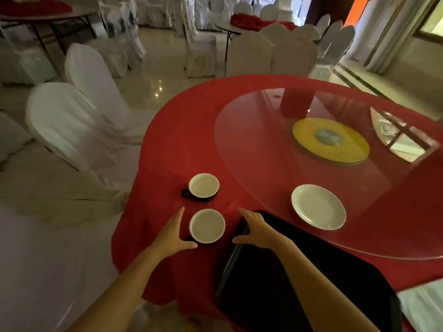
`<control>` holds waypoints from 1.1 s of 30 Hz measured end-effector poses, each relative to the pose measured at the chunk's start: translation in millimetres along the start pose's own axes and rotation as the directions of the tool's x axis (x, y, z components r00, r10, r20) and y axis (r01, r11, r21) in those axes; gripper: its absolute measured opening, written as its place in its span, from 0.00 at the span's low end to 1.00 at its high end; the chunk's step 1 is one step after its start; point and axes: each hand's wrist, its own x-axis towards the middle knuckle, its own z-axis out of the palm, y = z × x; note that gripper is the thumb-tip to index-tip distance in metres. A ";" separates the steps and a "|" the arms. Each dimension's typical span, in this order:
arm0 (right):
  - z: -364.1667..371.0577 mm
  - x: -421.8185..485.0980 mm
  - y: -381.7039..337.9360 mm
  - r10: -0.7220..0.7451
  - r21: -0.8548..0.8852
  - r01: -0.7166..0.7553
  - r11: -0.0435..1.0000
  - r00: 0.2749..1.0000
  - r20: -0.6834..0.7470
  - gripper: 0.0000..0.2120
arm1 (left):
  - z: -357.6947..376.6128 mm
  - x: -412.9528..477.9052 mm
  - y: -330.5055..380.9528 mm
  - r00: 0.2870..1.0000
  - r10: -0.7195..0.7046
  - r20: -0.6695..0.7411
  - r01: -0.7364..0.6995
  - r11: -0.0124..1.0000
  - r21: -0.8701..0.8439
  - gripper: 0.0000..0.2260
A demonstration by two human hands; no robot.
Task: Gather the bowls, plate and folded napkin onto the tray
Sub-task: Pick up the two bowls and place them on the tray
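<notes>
White near bowl (pixel 207 225) on the counter (pixel 191 149), flanked by spread, empty left hand (pixel 170 236) and right hand (pixel 256 230), poised to lift it onto the tray (pixel 299 283).

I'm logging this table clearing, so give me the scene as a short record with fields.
near bowl: on red tablecloth, between both hands
far bowl: on tablecloth, on something dark
plate: on glass turntable, beyond tray
tray: black, nothing on it
left hand: open, left of near bowl
right hand: open, over tray's corner
napkin: cannot tell
</notes>
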 end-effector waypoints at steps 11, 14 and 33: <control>35.4 56.4 -13.6 0.016 -0.043 -0.009 0.999 0.985 0.169 0.58 | 21.9 31.2 -33.5 0.983 0.116 0.145 -0.096 0.985 -0.142 0.53; 44.3 60.3 -12.6 0.049 0.031 -0.054 0.998 0.990 0.131 0.56 | 22.3 35.6 -28.4 0.972 0.188 0.138 -0.148 0.955 -0.258 0.46; 19.2 1.0 3.3 0.184 0.396 -0.120 0.911 0.975 -0.128 0.48 | 19.3 58.7 33.3 0.893 0.391 0.224 -0.297 0.884 -0.360 0.40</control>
